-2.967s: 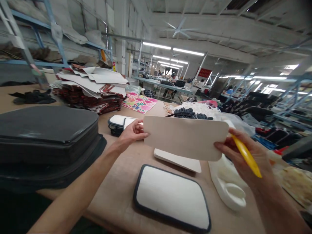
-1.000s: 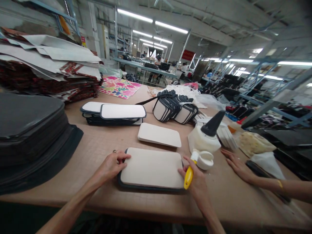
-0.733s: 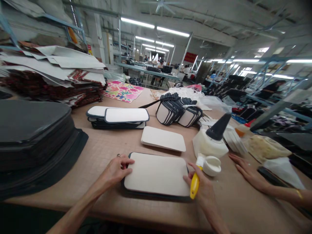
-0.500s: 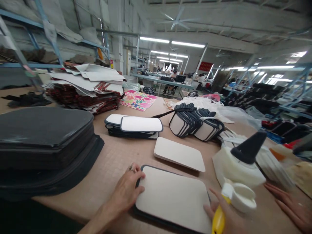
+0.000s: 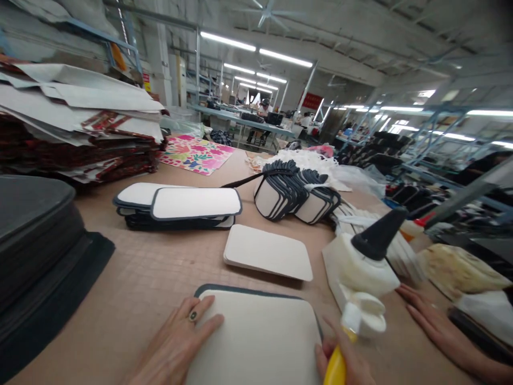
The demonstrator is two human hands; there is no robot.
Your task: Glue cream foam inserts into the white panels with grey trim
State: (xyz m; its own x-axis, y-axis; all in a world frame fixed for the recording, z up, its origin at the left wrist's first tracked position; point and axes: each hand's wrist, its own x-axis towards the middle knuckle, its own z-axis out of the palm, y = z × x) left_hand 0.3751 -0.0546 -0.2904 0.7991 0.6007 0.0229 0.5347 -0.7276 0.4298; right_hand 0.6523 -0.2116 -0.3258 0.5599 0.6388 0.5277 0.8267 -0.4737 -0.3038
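A cream board (image 5: 256, 337) with rounded corners lies on a slightly larger dark sheet (image 5: 248, 289), whose edge shows along the back and right. My left hand (image 5: 172, 342), with a ring on one finger, rests on the board's left side with fingers apart. At the right edge, my right hand (image 5: 352, 361) is closed around a brush (image 5: 335, 368) with a yellow handle and pale head, its fingertips touching the board. Behind the brush head are a small white cup (image 5: 372, 313) and a cream container (image 5: 340, 262) with a black cone (image 5: 379, 235) on top.
Smaller cream boards (image 5: 268, 251) lie just beyond. Dark-edged white pieces (image 5: 196, 203) and a tied bundle (image 5: 276, 192) are farther back. A tall dark stack (image 5: 36, 256) stands left, below papery sheets (image 5: 80, 101). Another person's hand (image 5: 433, 321) rests on the table at right.
The view has shifted right and closer. My left hand has slid further onto the board, fingers spreading over its surface. My right hand still holds the brush at the right edge.
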